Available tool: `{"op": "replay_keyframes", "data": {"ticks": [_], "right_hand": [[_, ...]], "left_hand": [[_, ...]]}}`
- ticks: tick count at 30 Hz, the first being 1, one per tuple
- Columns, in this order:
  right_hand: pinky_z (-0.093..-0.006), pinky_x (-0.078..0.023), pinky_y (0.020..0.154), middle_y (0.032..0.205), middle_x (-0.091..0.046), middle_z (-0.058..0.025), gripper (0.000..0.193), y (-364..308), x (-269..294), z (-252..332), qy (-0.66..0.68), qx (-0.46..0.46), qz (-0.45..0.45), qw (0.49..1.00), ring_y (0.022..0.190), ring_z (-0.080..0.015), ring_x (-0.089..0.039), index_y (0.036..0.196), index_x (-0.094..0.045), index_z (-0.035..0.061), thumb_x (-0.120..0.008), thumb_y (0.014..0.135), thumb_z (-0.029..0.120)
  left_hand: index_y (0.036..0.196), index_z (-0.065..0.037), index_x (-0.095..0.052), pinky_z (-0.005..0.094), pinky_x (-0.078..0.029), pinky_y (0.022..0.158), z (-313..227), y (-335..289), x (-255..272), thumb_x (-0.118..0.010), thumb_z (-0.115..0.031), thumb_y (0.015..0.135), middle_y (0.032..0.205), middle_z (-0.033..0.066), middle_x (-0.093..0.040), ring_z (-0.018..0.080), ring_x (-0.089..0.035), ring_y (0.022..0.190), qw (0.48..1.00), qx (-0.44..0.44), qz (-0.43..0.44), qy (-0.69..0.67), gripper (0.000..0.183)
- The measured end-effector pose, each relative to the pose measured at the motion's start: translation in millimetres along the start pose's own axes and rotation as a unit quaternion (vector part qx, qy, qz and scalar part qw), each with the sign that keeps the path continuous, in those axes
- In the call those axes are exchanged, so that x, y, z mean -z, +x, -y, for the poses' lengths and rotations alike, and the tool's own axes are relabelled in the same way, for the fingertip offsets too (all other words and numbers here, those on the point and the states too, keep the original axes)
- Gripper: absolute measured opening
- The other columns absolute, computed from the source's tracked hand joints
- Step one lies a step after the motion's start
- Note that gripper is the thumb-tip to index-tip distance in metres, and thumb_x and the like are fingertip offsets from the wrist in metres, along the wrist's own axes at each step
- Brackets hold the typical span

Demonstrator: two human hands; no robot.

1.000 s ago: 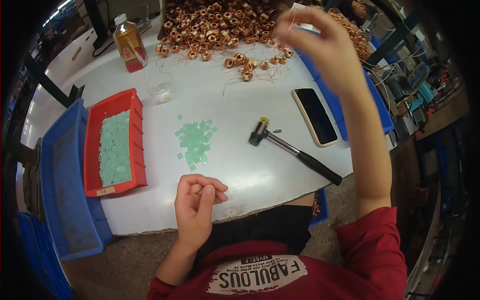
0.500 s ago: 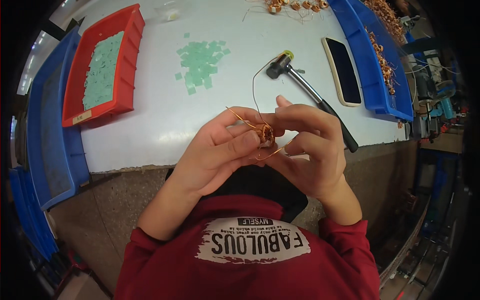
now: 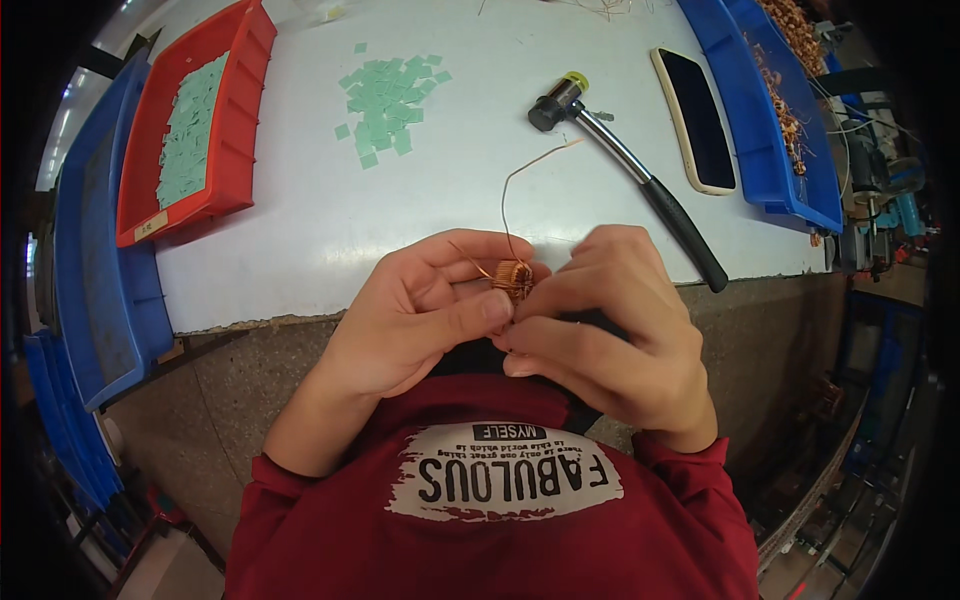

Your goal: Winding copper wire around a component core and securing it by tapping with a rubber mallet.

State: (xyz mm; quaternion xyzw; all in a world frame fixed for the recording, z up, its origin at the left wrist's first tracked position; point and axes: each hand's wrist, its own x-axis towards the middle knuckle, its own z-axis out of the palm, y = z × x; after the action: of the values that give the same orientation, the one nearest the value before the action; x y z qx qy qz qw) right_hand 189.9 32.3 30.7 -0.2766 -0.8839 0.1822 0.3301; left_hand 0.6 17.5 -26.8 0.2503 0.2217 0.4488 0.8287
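Between the thumb and fingers of my left hand (image 3: 400,310) is a small ring-shaped coil (image 3: 513,278) wound with copper wire. One long wire end (image 3: 508,195) rises from it and bends toward the hammer. A shorter end (image 3: 470,259) sticks out to the upper left, over my left fingers. My right hand (image 3: 625,330) is closed at the coil's right side, with thumb and fingers pinched together. It covers the lower wire end seen there earlier, so the exact grip is hidden.
A hammer (image 3: 640,170) with a black grip and a phone (image 3: 693,120) lie right. Green square pieces (image 3: 385,100) are scattered beyond my hands. A red bin (image 3: 235,130) of green pieces and a blue tray (image 3: 100,300) stand left. A blue bin (image 3: 735,100) holds coils at right.
My right hand has turned and closed in on the coil's right side, covering the lower wire. The coil has tilted slightly, and the long wire end now leans further right.
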Motion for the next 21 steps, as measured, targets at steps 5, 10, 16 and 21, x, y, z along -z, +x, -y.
{"op": "replay_keyframes", "data": {"ticks": [5,10,16,21], "right_hand": [[-0.0316,-0.04,0.066,0.084,-0.06,-0.0021,0.017,-12,-8,3,-0.067,0.083,-0.058,0.993,0.068,-0.0154,-0.052,0.075,-0.064,0.0054,-0.073,0.062,0.011],[-0.0282,-0.041,0.056,0.088,-0.062,-0.0021,0.018,-29,-13,-1,-0.166,0.155,-0.074,0.971,0.073,-0.0151,-0.052,0.079,-0.065,0.006,-0.076,0.066,0.004],[-0.0278,-0.041,0.062,0.084,-0.063,0.0003,0.013,-38,-12,13,-0.288,0.174,-0.016,0.941,0.073,-0.0119,-0.054,0.071,-0.06,0.0117,-0.073,0.069,0.009],[-0.0286,-0.039,0.061,0.085,-0.062,-0.0015,0.027,-32,-11,8,-0.197,0.113,0.006,0.974,0.072,-0.0148,-0.054,0.079,-0.066,0.0118,-0.075,0.07,0.036]], "left_hand": [[0.125,0.002,-0.045,0.0248,-0.05,0.075,-2,-3,6,-0.057,-0.018,0.092,0.115,0.0173,-0.055,0.0165,-0.058,0.093,0.999,0.007,0.016,0.035,0.04],[0.125,0.001,-0.046,0.0212,-0.044,0.065,-3,-6,10,-0.056,-0.022,0.093,0.115,0.0185,-0.055,0.0132,-0.054,0.082,0.998,0.02,0.011,-0.064,0.04],[0.124,0.002,-0.048,0.0259,-0.05,0.078,-8,-4,0,-0.055,-0.006,0.092,0.114,0.0158,-0.059,0.0138,-0.059,0.088,0.999,0.008,0.033,-0.032,0.034],[0.123,0.003,-0.047,0.0236,-0.049,0.078,0,-10,-11,-0.055,0.003,0.089,0.113,0.0139,-0.059,0.0117,-0.059,0.09,0.984,-0.038,-0.041,0.171,0.034]]}}
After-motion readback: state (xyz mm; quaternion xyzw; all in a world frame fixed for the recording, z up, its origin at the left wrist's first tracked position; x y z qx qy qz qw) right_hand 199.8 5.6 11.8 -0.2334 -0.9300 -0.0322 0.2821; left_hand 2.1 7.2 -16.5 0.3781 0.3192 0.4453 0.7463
